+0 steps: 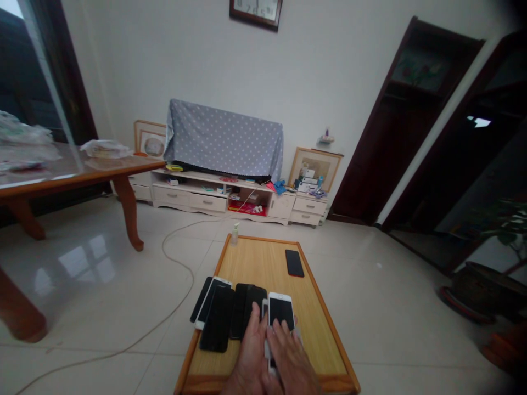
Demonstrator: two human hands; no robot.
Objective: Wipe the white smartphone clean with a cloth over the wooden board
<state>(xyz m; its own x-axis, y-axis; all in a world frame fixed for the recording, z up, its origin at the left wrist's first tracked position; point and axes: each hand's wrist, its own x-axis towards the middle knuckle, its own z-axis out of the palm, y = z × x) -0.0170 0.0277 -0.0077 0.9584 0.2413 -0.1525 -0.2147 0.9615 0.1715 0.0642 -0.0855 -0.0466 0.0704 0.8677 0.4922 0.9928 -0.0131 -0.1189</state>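
A white smartphone (281, 308) with a dark screen is held in my left hand (249, 354), above the near right part of the wooden table (255, 258). My right hand (291, 356) lies over the phone's lower half, fingers stretched out across the screen. Something pale shows at the edge of my right fingers, too blurred to name. A second pale phone edge (265, 310) shows just left of the held phone. To the left lie several more phones, overlapping: a black smartphone (218, 321) and a white one (206, 304) among them.
A dark phone (294, 263) lies alone near the table's right edge. A small pump bottle (234, 235) stands at the far left corner. A cable (181, 307) runs over the floor on the left. Beyond are a larger table (123, 170) and a white TV cabinet (185, 197).
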